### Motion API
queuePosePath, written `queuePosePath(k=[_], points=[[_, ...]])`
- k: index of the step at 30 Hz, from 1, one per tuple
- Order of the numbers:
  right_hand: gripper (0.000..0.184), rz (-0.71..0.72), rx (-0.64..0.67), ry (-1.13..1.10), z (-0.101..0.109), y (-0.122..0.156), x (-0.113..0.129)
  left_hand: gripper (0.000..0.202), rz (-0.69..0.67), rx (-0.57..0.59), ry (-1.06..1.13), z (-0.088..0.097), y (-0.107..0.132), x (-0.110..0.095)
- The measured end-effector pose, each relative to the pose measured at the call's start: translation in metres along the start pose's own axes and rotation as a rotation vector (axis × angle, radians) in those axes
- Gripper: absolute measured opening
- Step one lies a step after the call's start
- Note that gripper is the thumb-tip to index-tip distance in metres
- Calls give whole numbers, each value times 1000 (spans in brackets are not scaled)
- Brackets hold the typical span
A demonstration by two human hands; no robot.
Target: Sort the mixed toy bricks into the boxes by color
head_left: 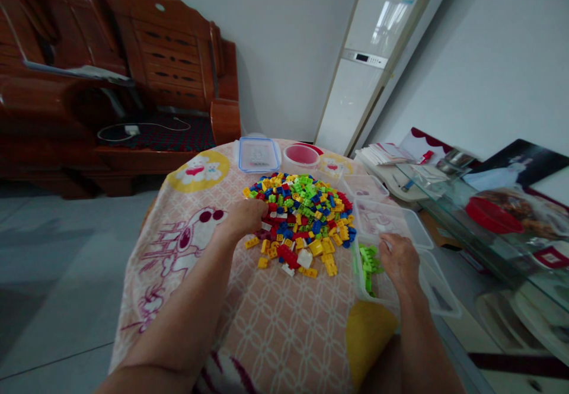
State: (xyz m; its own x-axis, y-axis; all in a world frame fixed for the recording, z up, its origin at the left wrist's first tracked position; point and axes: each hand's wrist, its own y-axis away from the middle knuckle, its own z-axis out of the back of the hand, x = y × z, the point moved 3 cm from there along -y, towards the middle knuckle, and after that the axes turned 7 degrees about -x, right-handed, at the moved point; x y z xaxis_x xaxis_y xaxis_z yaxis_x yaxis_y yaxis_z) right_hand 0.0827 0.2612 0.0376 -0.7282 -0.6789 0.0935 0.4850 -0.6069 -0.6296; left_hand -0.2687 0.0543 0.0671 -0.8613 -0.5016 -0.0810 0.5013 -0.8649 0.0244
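A heap of toy building bricks in yellow, green, blue, red and white lies on a round table. My left hand reaches into the heap's left edge by dark red and white pieces, its fingers curled and their tips partly hidden. Over a clear plastic box to the right of the heap is my right hand, its fingers bent together; anything between them is too small to make out. Bright green bricks lie inside this box, left of the right hand.
Behind the heap stand a blue-rimmed lidded container and a round pink-lined tub. More clear plastic trays sit at right. A cluttered glass-topped table adjoins on the right. A wooden bench is at far left.
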Motion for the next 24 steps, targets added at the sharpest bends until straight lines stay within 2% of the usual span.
queuePosePath(k=[6,10,13,17,20,24], points=[[30,10,14,8,0,-1,0,24,-14,-17,-3,-10,-5,1],[29,9,11,20,1,0,1,27,-66,-8,63,-4,-5,1],[28,10,14,26,1,0,1,30,-97,-27,191,6,-2,6],[29,7,12,19,1,0,1,27,-113,-143,490,13,-2,8],[29,3,3,26,1,0,2,22,-151,-180,765,9,-5,-8],[29,8,17,48,1,0,3,17,-259,-137,1133,-6,-5,-60]])
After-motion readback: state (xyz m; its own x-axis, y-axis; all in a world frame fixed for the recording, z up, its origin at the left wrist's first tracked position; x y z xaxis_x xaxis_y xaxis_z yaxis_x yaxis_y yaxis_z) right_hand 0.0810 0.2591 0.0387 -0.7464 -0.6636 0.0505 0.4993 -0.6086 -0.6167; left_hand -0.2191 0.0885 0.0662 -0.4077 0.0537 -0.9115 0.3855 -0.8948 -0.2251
